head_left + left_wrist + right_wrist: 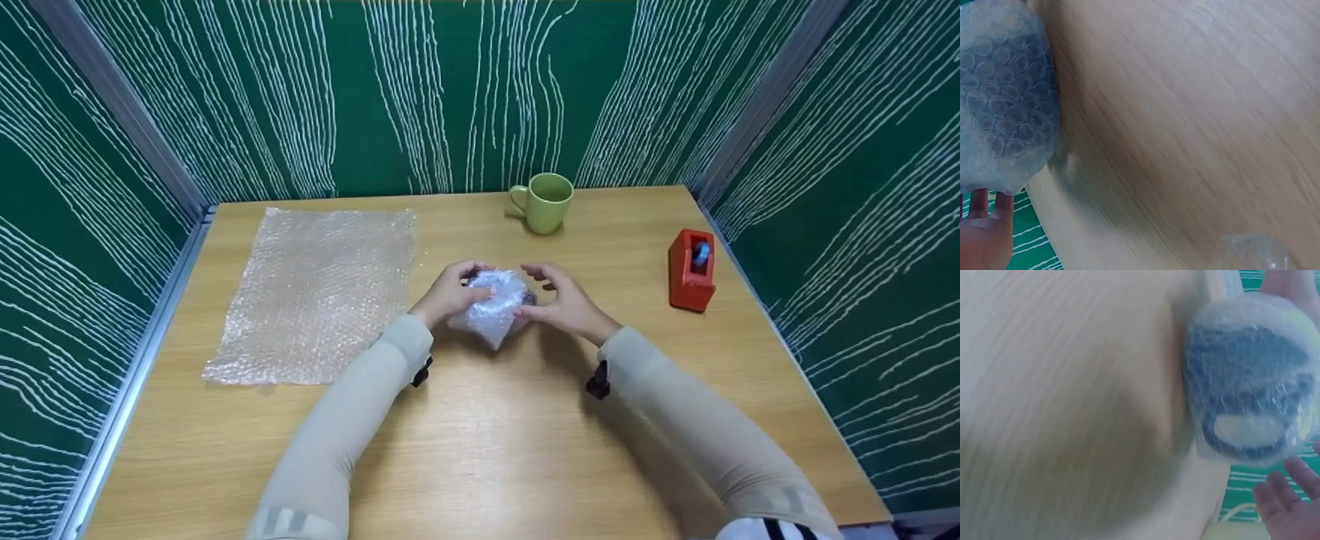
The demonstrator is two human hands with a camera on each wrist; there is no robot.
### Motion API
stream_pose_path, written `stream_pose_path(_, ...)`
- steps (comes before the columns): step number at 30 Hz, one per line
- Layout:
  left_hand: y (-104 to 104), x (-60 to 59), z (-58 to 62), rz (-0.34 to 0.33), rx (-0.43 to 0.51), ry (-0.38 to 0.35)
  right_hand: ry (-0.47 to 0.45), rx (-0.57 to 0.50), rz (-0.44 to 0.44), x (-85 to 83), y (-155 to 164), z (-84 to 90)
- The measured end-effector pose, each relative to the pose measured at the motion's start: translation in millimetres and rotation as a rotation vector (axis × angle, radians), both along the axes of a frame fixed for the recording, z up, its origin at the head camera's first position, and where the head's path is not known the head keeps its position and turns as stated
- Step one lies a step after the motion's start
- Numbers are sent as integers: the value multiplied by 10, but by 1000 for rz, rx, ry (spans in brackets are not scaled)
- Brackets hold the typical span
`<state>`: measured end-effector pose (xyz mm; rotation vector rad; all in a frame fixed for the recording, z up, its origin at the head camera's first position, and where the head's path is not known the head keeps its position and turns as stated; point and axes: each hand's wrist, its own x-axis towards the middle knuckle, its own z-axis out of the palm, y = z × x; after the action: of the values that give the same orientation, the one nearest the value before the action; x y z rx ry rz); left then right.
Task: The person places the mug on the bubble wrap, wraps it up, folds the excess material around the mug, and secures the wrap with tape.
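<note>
A dark mug wrapped in bubble wrap (pixel 499 300) is between the two hands near the middle of the table. Through the plastic, its looped handle shows in the right wrist view, where the wrapped mug (pixel 1249 388) leans over the wood. My left hand (pixel 454 292) grips it from the left, thumb on top and fingers at the far side. Fingertips of the left hand (pixel 985 230) meet the wrap's edge. On the other side, my right hand (pixel 570 304) has its thumb at the wrap, while the spread fingers of that hand (pixel 1292 500) stand off from it.
Flat bubble wrap (pixel 322 292) covers the table's left part. A green mug (pixel 547 202) stands near the back edge, its handle leftward. Toward the right edge sits a red tape dispenser (pixel 691 274). Green walls with white lines (pixel 480 97) border the wooden table (pixel 480 450).
</note>
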<state>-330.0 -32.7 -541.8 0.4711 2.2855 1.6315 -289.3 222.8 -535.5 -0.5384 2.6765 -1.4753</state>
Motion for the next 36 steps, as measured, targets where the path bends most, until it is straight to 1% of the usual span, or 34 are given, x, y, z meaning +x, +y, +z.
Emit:
stream_pose_path(4, -8, -10, 6, 6, 7, -2, -3, -6, -30, -21, 169, 96)
stream_pose_path(8, -16, -22, 6, 13, 11, -6, -5, 26, -78, -49, 353, 177)
stream_pose_path(13, -18, -35, -9, 19, 6, -19, -37, 74, -146, -86, 600, 221)
stream_pose_path(19, -16, -49, -21, 19, 8, -30, -21, 110, -205, -101, 862, 245)
stream_pose_path(24, -5, -77, -47, 10, 10, 8, -1, 101, -248, -110, 1050, 252)
stream_pose_path(26, 0, -78, -51, 9, 7, 15, -9, 101, -272, -103, 1127, 257)
stream_pose_path(32, 14, -46, -37, 22, -6, -16, -73, 125, -359, -41, 1377, 278)
stream_pose_path(36, 24, -31, -30, 20, -8, -11, -95, 135, -400, -9, 1546, 264)
